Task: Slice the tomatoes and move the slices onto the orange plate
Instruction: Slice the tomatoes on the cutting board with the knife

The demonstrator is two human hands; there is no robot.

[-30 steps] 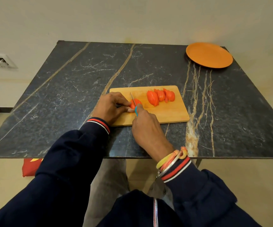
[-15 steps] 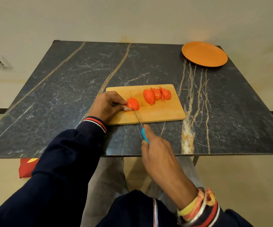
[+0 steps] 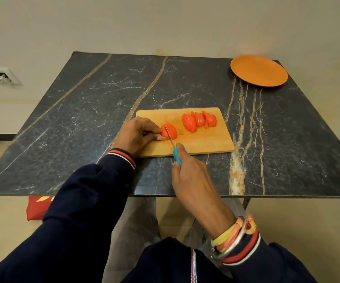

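The left hand sits at the near left corner of the wooden cutting board, fingers curled and fingertips pinching a tomato piece to steady it. The right hand is wrapped around the blue handle of a small knife, whose thin blade lies across the tomato piece. A cluster of cut slices leans together further right on the board. The orange plate sits at the far right corner of the dark marbled counter, well apart from the board.
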